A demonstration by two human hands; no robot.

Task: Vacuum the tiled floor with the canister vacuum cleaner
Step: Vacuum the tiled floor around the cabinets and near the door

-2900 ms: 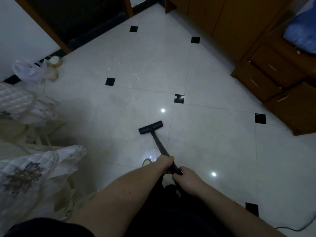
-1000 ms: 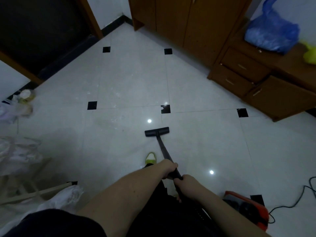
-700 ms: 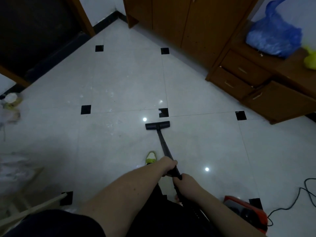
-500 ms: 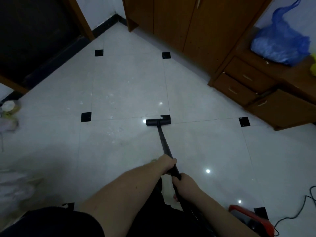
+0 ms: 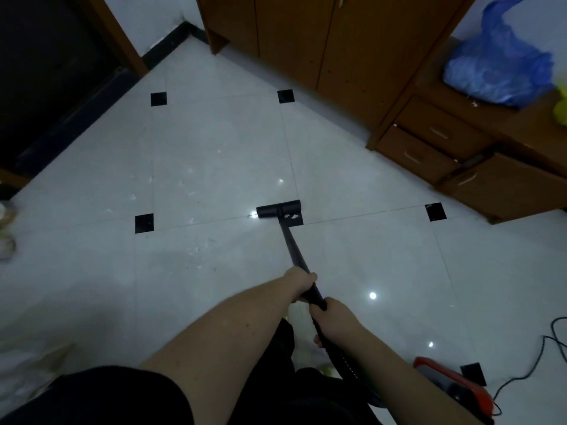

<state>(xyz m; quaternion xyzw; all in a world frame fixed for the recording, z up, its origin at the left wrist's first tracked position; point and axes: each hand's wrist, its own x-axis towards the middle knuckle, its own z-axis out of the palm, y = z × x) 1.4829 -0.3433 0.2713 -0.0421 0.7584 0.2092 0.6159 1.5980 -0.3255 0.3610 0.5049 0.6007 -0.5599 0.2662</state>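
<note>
Midway, both hands [image 5: 302,285] [image 5: 336,317] clasp the wand [image 5: 294,246]; white crumbs [image 5: 196,248] remain at the head's [image 5: 279,210] nine o'clock.

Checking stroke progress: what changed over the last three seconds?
The floor head was pushed forward, away from the person, and now sits on the black inset tile at the tile joint. Unchanged: left hand and right hand grip the wand; white scraps remain left of it.

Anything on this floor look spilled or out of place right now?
Yes: small white scraps lie scattered over the tiled floor left of the floor nozzle, not yet vacuumed. A power cord trails loose at right.
</note>
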